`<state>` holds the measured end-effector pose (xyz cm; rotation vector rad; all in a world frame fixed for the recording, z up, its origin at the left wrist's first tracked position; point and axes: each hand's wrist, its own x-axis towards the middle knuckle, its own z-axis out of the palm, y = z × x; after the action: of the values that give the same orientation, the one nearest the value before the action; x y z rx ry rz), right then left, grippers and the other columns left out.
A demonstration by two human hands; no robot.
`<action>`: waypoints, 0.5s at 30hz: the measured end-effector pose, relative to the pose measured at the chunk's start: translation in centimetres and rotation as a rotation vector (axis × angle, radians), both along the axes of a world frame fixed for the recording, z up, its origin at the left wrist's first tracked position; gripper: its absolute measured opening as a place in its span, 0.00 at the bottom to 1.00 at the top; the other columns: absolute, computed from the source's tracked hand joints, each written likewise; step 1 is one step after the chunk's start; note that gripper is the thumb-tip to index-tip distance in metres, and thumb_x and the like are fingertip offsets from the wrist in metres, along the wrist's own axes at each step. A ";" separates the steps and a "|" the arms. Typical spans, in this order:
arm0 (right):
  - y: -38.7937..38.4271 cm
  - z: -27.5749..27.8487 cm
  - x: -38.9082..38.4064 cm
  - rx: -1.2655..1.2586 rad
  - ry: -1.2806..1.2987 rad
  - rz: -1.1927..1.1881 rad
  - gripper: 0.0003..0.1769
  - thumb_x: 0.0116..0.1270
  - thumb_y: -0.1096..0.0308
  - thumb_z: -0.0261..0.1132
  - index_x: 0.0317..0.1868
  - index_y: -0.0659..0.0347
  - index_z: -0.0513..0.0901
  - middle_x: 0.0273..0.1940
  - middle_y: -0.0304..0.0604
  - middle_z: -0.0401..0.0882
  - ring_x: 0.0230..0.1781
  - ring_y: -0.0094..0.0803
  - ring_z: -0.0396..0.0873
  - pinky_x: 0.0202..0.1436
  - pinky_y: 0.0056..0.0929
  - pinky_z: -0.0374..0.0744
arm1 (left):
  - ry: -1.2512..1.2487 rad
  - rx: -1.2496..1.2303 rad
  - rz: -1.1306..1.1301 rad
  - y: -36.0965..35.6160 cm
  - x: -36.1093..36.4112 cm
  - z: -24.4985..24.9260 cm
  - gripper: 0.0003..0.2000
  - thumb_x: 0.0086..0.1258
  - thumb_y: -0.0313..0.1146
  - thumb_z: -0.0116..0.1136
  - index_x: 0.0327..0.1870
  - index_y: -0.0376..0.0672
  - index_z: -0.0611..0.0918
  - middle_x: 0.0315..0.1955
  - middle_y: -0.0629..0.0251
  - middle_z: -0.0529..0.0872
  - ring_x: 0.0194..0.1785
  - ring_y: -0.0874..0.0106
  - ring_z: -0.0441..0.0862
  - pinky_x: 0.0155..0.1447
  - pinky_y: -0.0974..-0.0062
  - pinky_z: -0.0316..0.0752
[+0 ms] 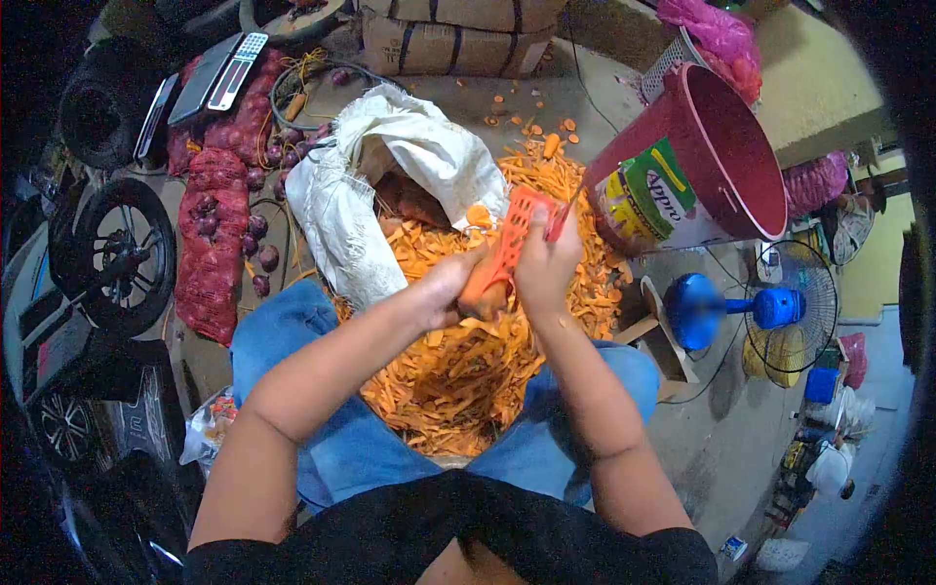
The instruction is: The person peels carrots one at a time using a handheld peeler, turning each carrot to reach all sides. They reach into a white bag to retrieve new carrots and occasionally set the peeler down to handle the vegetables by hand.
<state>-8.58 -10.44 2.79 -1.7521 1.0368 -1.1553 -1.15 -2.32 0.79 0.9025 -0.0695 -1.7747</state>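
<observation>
An orange perforated tool is in my right hand, whose fingers are wrapped round it, above the pile. My left hand is closed round a carrot, which lies against the lower part of the tool. Under both hands, between my legs, spreads a large heap of orange carrot strips. A white woven sack lies open just beyond my left hand, with more carrot pieces at its mouth.
A red bucket stands at the right, near a blue fan. Red net bags of onions and a scale are at the left, beside a motorcycle wheel. Cardboard boxes sit at the back.
</observation>
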 end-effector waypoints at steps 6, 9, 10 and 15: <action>-12.3 -3.2 -3.6 -0.017 -0.173 -0.486 0.09 0.57 0.68 0.51 0.25 0.66 0.69 0.23 0.38 0.71 0.22 0.23 0.69 0.25 0.23 0.68 | -0.087 0.053 -0.197 0.8 -0.5 0.1 0.18 0.65 0.44 0.30 0.42 0.40 0.68 0.25 0.63 0.76 0.27 0.72 0.76 0.30 0.77 0.73; -10.4 -2.3 -3.8 0.172 -0.236 -0.416 0.10 0.57 0.69 0.51 0.30 0.69 0.70 0.25 0.46 0.73 0.24 0.31 0.70 0.29 0.30 0.68 | 0.013 0.048 -0.134 0.0 0.2 -0.2 0.17 0.65 0.43 0.30 0.42 0.40 0.68 0.26 0.63 0.76 0.28 0.72 0.76 0.31 0.76 0.73; -8.2 -1.0 -3.0 0.223 -0.186 -0.228 0.09 0.58 0.69 0.50 0.30 0.68 0.70 0.25 0.44 0.72 0.25 0.28 0.70 0.30 0.27 0.68 | 0.033 0.077 -0.081 -0.2 0.4 -0.3 0.17 0.65 0.43 0.30 0.42 0.40 0.68 0.26 0.63 0.76 0.28 0.72 0.76 0.30 0.75 0.73; 0.2 1.2 0.0 0.070 -0.060 0.046 0.10 0.59 0.67 0.50 0.29 0.67 0.70 0.24 0.42 0.71 0.25 0.26 0.68 0.29 0.26 0.68 | 0.033 0.085 -0.064 -0.6 0.5 0.8 0.17 0.65 0.43 0.28 0.41 0.41 0.68 0.26 0.64 0.77 0.27 0.72 0.76 0.29 0.74 0.74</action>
<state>-8.54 -10.21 3.96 -1.6681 0.9844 -1.1226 -0.69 -2.88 1.58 0.9402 -0.0015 -1.8632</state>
